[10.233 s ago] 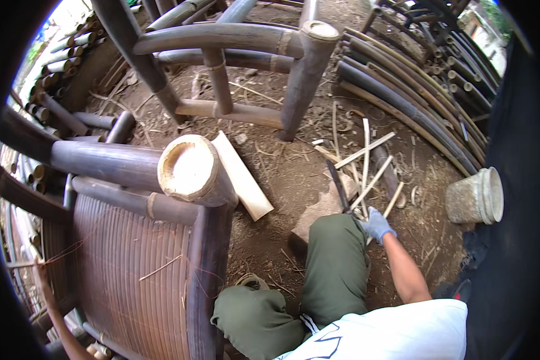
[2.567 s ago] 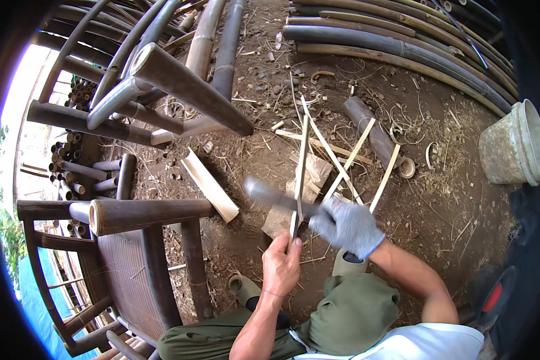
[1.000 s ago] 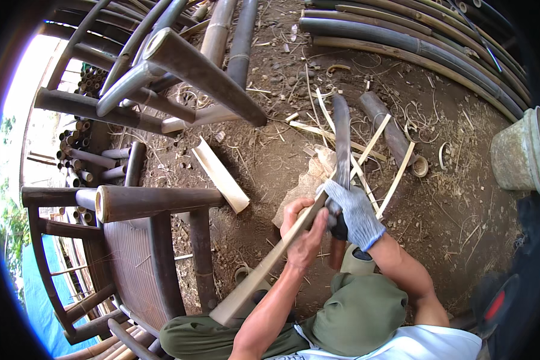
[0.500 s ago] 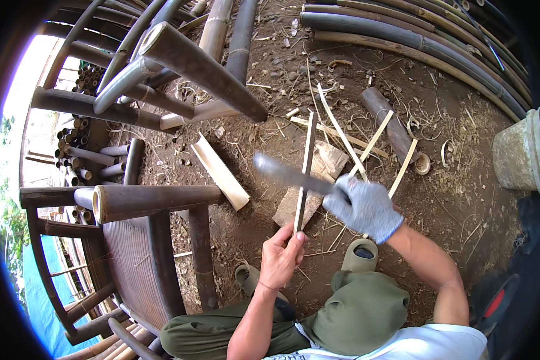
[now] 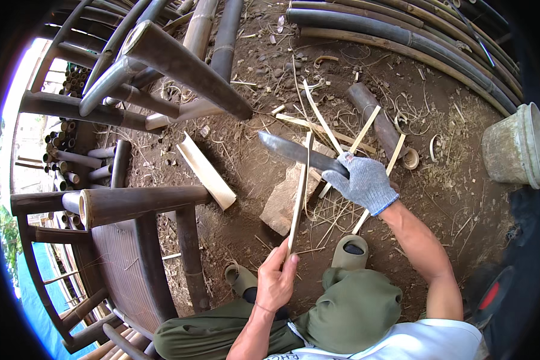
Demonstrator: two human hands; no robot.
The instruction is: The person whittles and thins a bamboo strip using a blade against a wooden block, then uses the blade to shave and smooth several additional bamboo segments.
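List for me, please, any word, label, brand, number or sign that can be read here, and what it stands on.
White shirt: dark lettering at the lower edge, partly cut off; I will not copy it out.
Knife, bamboo strip, bucket: no lettering that I can make out.

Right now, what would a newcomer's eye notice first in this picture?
The long blade in the gloved right hand, near the centre, stands out first; it crosses a thin strip held by the bare left hand. Next come the pale split bamboo piece on the soil, left of centre, and the whitish bucket at the far right.
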